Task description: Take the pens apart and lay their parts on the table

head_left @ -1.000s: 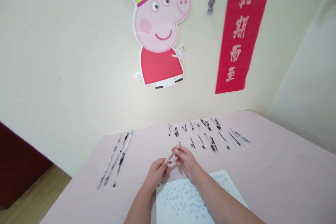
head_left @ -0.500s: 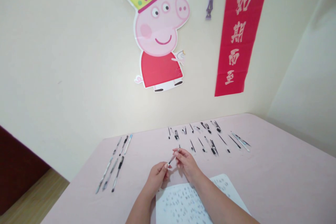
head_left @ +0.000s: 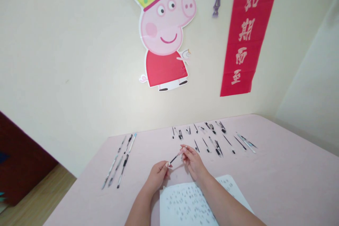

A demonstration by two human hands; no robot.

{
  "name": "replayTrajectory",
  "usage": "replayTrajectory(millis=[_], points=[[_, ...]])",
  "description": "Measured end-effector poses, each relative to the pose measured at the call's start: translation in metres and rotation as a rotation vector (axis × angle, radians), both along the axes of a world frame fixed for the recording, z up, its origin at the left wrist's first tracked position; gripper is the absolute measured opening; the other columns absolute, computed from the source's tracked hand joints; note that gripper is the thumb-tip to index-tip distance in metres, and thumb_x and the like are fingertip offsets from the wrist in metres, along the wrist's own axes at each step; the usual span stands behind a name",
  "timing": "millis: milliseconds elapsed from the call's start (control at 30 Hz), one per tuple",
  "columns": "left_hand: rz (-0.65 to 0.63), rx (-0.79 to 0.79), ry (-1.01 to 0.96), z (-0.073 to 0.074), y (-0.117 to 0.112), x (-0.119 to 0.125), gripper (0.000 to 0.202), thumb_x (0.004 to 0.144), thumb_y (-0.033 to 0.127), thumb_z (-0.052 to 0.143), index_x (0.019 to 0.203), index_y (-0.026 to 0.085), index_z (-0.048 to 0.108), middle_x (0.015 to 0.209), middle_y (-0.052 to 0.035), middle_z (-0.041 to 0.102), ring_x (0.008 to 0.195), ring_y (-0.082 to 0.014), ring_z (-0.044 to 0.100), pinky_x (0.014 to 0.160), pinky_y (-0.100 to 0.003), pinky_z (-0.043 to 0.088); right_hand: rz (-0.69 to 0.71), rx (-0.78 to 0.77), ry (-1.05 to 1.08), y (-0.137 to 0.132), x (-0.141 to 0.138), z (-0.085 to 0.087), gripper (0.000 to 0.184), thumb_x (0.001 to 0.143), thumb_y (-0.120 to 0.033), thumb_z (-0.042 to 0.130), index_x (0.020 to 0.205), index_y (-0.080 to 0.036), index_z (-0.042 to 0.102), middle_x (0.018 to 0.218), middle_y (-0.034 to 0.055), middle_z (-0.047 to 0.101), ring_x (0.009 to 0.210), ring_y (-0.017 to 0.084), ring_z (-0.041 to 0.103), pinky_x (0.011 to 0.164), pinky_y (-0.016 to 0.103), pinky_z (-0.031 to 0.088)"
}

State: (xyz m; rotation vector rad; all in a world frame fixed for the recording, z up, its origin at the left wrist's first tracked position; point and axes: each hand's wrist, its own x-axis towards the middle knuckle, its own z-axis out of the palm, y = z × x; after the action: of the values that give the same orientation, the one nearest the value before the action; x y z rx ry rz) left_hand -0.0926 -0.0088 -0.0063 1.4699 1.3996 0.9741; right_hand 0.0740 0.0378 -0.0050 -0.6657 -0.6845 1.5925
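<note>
My left hand (head_left: 158, 175) and my right hand (head_left: 192, 160) meet above a pink table (head_left: 278, 176), each pinching one end of a thin pen part (head_left: 174, 157) that slants up to the right. The left fingers grip its lower dark end, the right fingers its upper pale end. Just behind the hands lie several loose pen pieces (head_left: 212, 137) in rows across the table's far side. Several whole pens (head_left: 120, 160) lie in a group to the left.
A white sheet covered in scribbled marks (head_left: 190, 204) lies under my forearms at the near edge. The table stands against a cream wall with a cartoon pig sticker (head_left: 165, 31) and a red banner (head_left: 246, 31). Wooden floor (head_left: 31, 201) shows at the left.
The hands have drawn slightly apart along the pen part, so more of it shows between them. The view has shifted a little to the left.
</note>
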Motion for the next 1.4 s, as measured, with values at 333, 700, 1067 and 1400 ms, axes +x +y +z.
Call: replayTrajectory(millis=[333, 700, 1067, 1400], points=[[-0.023, -0.070, -0.007, 0.009, -0.003, -0.013, 0.049, 0.073, 0.059, 0.049, 0.078, 0.014, 0.066, 0.053, 0.0010, 0.050, 0.046, -0.0085, 0.037, 0.047, -0.021, 0.027, -0.024, -0.042, 0.038, 0.002, 0.003, 0.002, 0.031, 0.063, -0.033, 0.074, 0.090, -0.019, 0.065, 0.077, 0.0006, 0.063, 0.058, 0.010, 0.055, 0.047, 0.021, 0.042], [0.068, -0.107, -0.133, 0.016, -0.006, -0.023, 0.050, 0.070, 0.060, 0.053, 0.081, 0.013, 0.065, 0.053, 0.0029, 0.047, 0.045, -0.0067, 0.032, 0.045, -0.020, 0.020, 0.016, -0.040, 0.048, 0.000, 0.001, 0.003, 0.030, 0.065, -0.035, 0.073, 0.090, -0.020, 0.065, 0.077, 0.0015, 0.064, 0.060, 0.011, 0.057, 0.047, 0.022, 0.047], [0.109, -0.097, -0.174, 0.014, -0.004, -0.021, 0.051, 0.069, 0.060, 0.054, 0.085, 0.013, 0.065, 0.055, 0.0036, 0.047, 0.045, -0.0056, 0.032, 0.045, -0.020, 0.019, 0.217, -0.010, -0.099, -0.013, -0.017, -0.004, 0.035, 0.059, -0.031, 0.078, 0.086, -0.015, 0.064, 0.069, 0.0014, 0.062, 0.053, 0.008, 0.053, 0.044, 0.017, 0.041], [0.119, -0.065, -0.125, 0.012, -0.003, -0.017, 0.047, 0.069, 0.057, 0.056, 0.078, 0.012, 0.064, 0.052, 0.0041, 0.044, 0.046, -0.0066, 0.031, 0.046, -0.020, 0.021, 0.288, 0.072, -0.243, -0.022, -0.022, -0.005, 0.036, 0.059, -0.039, 0.076, 0.081, -0.013, 0.066, 0.065, 0.0020, 0.063, 0.056, 0.010, 0.052, 0.047, 0.019, 0.037]])
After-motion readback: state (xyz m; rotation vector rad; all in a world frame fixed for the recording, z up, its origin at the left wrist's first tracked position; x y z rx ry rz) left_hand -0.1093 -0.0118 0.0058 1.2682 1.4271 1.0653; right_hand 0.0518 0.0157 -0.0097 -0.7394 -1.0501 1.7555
